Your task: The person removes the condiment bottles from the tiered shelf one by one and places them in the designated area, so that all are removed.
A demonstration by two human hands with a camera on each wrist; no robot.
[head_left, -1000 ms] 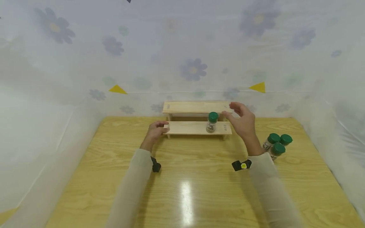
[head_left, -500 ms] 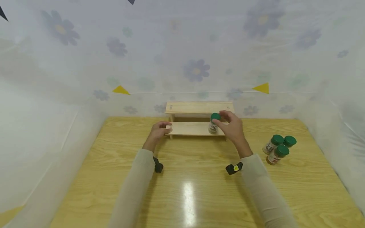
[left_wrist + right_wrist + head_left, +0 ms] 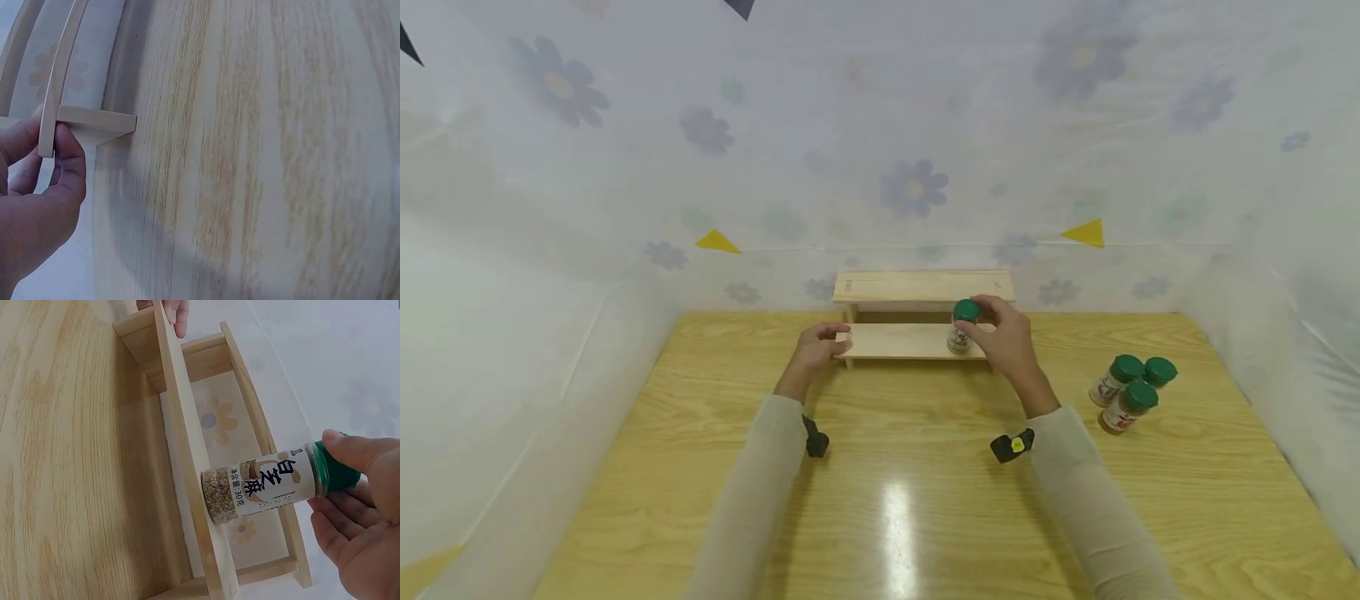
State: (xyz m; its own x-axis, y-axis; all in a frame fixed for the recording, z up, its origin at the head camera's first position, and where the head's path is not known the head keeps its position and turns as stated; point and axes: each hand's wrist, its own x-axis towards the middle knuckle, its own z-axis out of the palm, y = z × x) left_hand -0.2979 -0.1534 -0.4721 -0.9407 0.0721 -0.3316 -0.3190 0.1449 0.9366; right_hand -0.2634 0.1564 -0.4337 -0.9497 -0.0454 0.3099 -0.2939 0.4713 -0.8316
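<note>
A two-tier wooden shelf rack [image 3: 898, 340] stands at the back of the table. Upright on its lower board, towards the right end, is a seasoning jar [image 3: 269, 484] with a green cap, a white label and pale sesame seeds showing inside. My right hand [image 3: 1011, 343] holds this jar by the cap, thumb on the near side and fingers behind, as the right wrist view shows. At the other end, my left hand [image 3: 811, 350] pinches the lower board's left end [image 3: 51, 119] between thumb and fingers, close to the support leg [image 3: 100, 119].
Three more green-capped jars [image 3: 1126, 408] stand grouped on the wooden table [image 3: 820, 525], right of my right forearm. The rack's upper board [image 3: 925, 286] lies behind and above the lower one. A white flower-patterned sheet [image 3: 850, 167] encloses the back and sides.
My right hand has moved left and down from the rack's right end to the jar and taken its cap. My left hand keeps its hold on the board.
</note>
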